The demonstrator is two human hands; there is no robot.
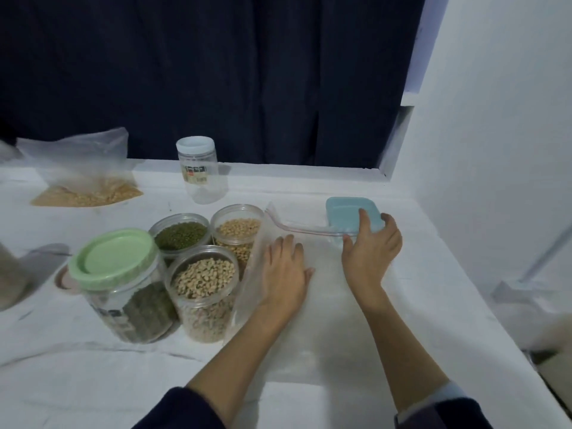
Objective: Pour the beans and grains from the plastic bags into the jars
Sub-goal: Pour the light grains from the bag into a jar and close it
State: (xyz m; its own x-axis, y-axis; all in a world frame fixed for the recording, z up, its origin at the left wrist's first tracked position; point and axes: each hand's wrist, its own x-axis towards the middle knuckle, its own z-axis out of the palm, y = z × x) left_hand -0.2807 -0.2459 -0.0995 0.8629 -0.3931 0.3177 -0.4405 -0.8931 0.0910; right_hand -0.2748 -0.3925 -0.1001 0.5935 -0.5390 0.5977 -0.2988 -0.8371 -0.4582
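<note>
Head cam looks down on a white-covered table (93,382) w/ a dark curtain (216,72) behind it. Biggest thing in front is an empty clear zip bag (328,308), lying flat between the jars and the table's right side, its zip strip at the far end. Left hand (286,274) lies palm-down on the bag's left part, fingers straight and spread. Right hand (371,246) rests on the bag's far right corner, fingers loosely bent, fingertips touching a pale blue lid (343,215) that sits just past the zip edge (whether it actually grips the lid or the bag, can't tell).

Left of the bag stands a cluster of four jars: a tall one w/ a green lid (113,258) and dark green contents, nearest the camera on the left; an open jar of pale speckled beans (202,278) beside it, touching the bag's edge; behind those an open jar of green mung beans (181,235) and an open jar of tan soybeans (238,229).

Far left, a second plastic bag (86,187) holds yellowish grain. An empty clear jar (201,171) w/ a white rim stands apart near the table's back edge.
</note>
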